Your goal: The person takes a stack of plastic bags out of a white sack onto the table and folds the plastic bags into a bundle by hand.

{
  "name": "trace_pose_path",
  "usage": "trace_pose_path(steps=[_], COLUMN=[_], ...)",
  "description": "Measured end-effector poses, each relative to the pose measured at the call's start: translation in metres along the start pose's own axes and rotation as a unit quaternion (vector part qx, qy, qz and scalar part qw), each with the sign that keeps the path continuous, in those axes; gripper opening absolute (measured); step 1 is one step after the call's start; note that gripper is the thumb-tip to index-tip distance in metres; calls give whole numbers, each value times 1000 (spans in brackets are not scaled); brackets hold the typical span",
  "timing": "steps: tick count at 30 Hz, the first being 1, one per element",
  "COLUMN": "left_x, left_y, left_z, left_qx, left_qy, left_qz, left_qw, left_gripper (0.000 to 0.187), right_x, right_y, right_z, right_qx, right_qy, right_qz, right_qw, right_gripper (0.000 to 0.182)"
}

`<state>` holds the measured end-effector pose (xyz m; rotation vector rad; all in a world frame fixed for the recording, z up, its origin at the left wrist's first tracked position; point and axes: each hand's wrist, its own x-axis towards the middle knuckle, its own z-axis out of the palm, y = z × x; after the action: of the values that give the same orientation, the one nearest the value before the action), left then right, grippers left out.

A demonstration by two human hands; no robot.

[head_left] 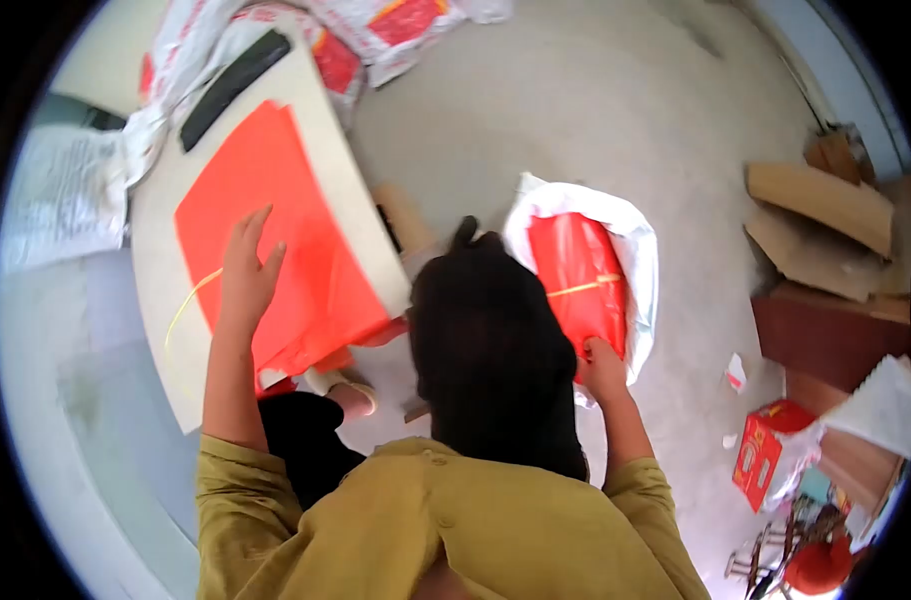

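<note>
two hands observed, both belonging to the wearer, in olive sleeves. the left hand is positioned over the red sheets, which lie stacked on the pale table; its grip is slack, fingers extended and thumb set apart. whether the palm bears on the top sheet cannot be determined from this angle. a thin yellow strip curves from beside the left wrist across the sheets to the bare tabletop. a dark, elongated piece rests at the far end of the table, apart from the sheets. the right hand is at the near end of a red bundle, fingers curled in and grip closed on its edge. the bundle sits inside a white sack, its mouth spread around it, standing on the grey floor; a yellow band crosses the bundle. printed sacks lie beyond the table's far end. to the right, well apart from the white sack, are cardboard flaps and a red carton.
</note>
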<state>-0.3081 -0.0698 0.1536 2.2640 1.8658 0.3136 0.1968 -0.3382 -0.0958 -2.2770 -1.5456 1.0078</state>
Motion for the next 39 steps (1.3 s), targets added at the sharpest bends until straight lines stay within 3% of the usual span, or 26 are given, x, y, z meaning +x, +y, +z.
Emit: trace_pose_path(steps=[4,7,8,12,15,19,22,25,29,31,34,39], left_x=[-77,-112,-122,-124,-123,-121,-120,-117,-111,-109,-109,-119], left_y=[-65,-68,-86,-77,-74,-76,-78,-82,-89,-94,-102,-123], left_z=[11,29,47,52,48,46,42,42,45,43,38,35], left_qx=[88,189,163,137,131,114,102,98,81,58,36,109], left_qy=[11,23,19,36,26,9,-3,-7,-15,-17,-4,24], left_qz=[-48,-69,-59,-100,-102,-109,-115,-116,-117,-112,-110,-132], left_qw=[995,979,985,985,986,987,988,988,990,992,993,985], left_gripper=[67,68,67,64,65,66,66,66,66,65,66,68], right_x=[4,12,9,25,25,30,1,-28,-19,-4,34,79], right_y=[-17,-31,-49,-62,-98,-165,-252,-335,-405,-437,-460,-471], right_z=[-20,-30,-44,-59,-85,-125,-152,-147,-78,-42,5,40], right_qx=[-37,-83,-77,-90,75,170,206,129,-9,-63,-171,-282], right_qy=[-47,-40,-53,-2,89,185,188,123,7,-76,-11,-15], right_qz=[9,-34,-2,-32,-96,-163,-240,-353,-518,-520,-554,-503], right_qw=[998,995,996,995,988,954,930,919,855,848,815,817], right_gripper=[25,27,27,23,20,19,22,24,38,45,49,58])
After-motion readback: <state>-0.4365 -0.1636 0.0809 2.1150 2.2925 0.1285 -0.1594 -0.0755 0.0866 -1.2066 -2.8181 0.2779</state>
